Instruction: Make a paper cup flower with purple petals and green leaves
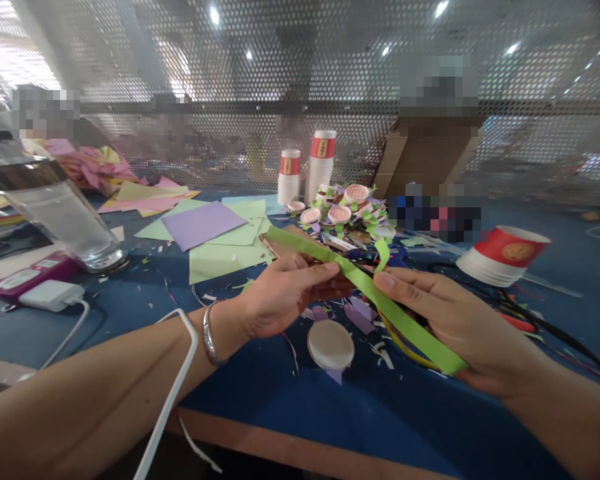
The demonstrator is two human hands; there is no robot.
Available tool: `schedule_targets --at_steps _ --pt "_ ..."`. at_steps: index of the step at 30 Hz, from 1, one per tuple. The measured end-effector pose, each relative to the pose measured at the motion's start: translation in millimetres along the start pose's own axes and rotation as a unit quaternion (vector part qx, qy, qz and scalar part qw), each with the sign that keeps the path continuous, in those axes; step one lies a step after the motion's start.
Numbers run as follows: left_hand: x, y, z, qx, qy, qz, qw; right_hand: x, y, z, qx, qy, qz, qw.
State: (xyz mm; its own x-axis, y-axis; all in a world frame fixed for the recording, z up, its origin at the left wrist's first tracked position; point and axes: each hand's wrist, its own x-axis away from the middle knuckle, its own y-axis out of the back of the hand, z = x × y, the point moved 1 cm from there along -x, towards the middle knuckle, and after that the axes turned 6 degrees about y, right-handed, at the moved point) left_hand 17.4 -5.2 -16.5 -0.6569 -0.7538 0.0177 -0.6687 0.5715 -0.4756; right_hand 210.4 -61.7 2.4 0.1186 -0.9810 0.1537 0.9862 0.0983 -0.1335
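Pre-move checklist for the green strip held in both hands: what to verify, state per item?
1. Left hand pinches the green strip between thumb and fingers: ok.
2. Right hand has its thumb on top, with the strip lying across the palm: ok.
3. Strip untorn between the hands: ok.
4. Upturned cup on the table, apart from both hands: ok.
5. Yellow thing under the right hand, identity: cannot tell.
6. White cable clear of the left forearm: not ok, it crosses it.

Blue table (280, 400); perforated metal screen (230, 80) behind; bright ceiling lights (214, 15) beyond.
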Motion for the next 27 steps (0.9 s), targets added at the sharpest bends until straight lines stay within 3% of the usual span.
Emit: schedule_targets --at_steps 27 --pt "-3.4 6.7 2.8 -0.054 0.006 -0.007 0.999 -3.8 -0.8 -2.0 -0.009 -0.043 -0.026 0.999"
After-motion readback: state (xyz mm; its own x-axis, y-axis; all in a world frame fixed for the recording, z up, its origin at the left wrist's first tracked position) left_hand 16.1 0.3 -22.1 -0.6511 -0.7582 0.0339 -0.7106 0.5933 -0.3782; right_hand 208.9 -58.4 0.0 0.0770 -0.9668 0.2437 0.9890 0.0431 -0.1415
